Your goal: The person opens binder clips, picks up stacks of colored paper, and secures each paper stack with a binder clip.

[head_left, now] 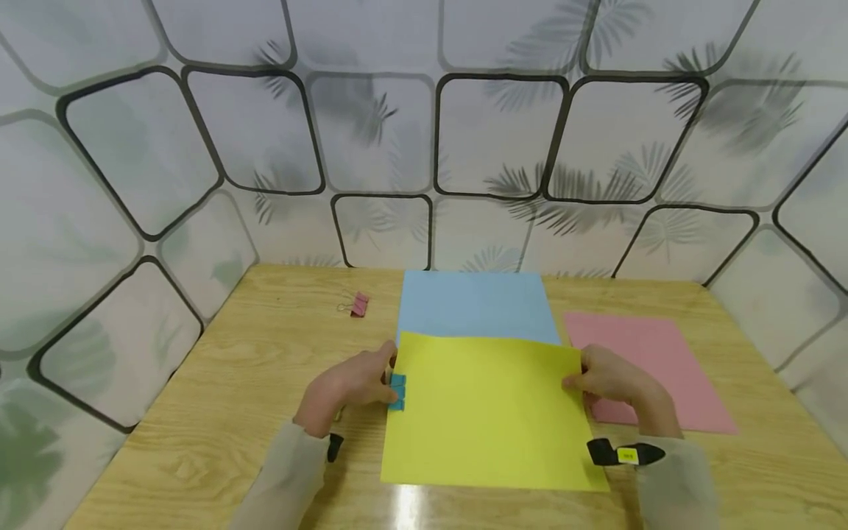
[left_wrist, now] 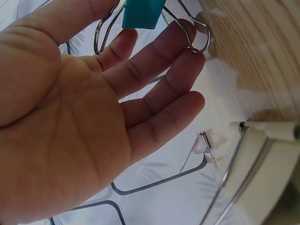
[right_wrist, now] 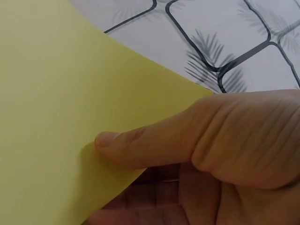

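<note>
A yellow sheet of paper is held up by its two sides over the table. On its left edge sits a blue binder clip, its wire handles spread in the left wrist view. My left hand pinches this clip, thumb against one handle and fingertips at the other. At the right edge, my right hand grips the paper, thumb on the near face and fingers behind, partly hidden.
A light blue sheet lies behind the yellow one, partly covered. To the right lies a pink sheet. A pink binder clip rests at the back left. Near my left wrist stands a cream binder clip. A patterned wall borders the wooden table.
</note>
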A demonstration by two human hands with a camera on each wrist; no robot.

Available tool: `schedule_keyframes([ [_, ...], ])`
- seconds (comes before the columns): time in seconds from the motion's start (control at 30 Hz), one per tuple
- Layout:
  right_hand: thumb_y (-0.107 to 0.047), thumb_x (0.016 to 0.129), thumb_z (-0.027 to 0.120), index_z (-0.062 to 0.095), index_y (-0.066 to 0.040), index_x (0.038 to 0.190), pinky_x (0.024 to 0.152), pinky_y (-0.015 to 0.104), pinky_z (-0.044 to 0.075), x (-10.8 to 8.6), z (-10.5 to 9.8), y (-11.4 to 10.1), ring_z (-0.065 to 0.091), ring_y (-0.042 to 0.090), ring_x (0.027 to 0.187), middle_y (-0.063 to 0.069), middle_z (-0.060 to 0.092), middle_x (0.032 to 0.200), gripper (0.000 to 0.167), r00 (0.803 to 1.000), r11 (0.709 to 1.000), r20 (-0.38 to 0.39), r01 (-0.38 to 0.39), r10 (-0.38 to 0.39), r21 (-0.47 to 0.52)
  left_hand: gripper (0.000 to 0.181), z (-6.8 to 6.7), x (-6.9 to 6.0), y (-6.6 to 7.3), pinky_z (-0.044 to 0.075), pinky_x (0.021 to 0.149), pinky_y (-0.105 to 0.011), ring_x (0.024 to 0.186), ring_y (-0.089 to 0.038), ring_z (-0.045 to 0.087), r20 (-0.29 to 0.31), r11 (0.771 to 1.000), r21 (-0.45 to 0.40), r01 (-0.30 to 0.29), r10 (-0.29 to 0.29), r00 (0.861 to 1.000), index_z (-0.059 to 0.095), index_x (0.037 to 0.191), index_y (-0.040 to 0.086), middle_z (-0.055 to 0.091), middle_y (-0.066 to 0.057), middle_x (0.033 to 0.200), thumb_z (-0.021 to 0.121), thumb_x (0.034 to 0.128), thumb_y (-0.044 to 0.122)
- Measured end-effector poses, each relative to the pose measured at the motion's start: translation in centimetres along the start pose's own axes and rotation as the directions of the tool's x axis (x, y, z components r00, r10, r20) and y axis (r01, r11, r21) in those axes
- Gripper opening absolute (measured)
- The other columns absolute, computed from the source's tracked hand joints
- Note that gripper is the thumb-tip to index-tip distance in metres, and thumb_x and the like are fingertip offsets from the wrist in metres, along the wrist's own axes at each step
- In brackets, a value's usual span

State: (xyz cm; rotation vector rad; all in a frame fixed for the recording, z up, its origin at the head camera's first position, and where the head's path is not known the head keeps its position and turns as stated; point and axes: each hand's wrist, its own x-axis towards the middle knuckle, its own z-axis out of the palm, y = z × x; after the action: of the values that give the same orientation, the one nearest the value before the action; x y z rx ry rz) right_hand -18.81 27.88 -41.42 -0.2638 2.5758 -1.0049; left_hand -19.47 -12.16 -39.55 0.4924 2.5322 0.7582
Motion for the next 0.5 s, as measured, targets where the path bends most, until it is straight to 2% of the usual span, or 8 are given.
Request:
schedule_keyframes([
  [0.2, -0.005, 0.089, 0.068, 0.050, -0.002, 0.073, 0.057, 0.036, 0.052, 0.20, 0.22, 0.13, 0.062, 0.023, 0.052, 0.011, 0.058, 0.063, 0.025, 1.000, 1.000, -0.006, -0.003, 0.003, -0.029, 0.038, 0.16, -0.01, 0.13, 0.040, 0.066, -0.034, 0.073, -0.021, 0.052, 0.008, 1.000, 0.008, 0.015, -0.015, 1.000, 0.047, 0.115, 0.006, 0.057, -0.007, 0.081, 0.075, 0.0900, 0.013],
  [0.5, -0.005, 0.086, 0.070, 0.051, -0.002, 0.076, 0.052, 0.035, 0.048, 0.32, 0.65, -0.04, 0.056, 0.019, 0.048, 0.008, 0.055, 0.059, 0.022, 1.000, 0.996, 0.006, 0.007, -0.007, -0.086, 0.035, 0.16, -0.14, 0.12, 0.040, 0.066, -0.034, 0.073, -0.021, 0.051, 0.023, 1.000, 0.030, 0.000, 0.000, 1.000, 0.047, 0.111, 0.005, 0.055, -0.007, 0.081, 0.074, 0.0898, 0.011],
])
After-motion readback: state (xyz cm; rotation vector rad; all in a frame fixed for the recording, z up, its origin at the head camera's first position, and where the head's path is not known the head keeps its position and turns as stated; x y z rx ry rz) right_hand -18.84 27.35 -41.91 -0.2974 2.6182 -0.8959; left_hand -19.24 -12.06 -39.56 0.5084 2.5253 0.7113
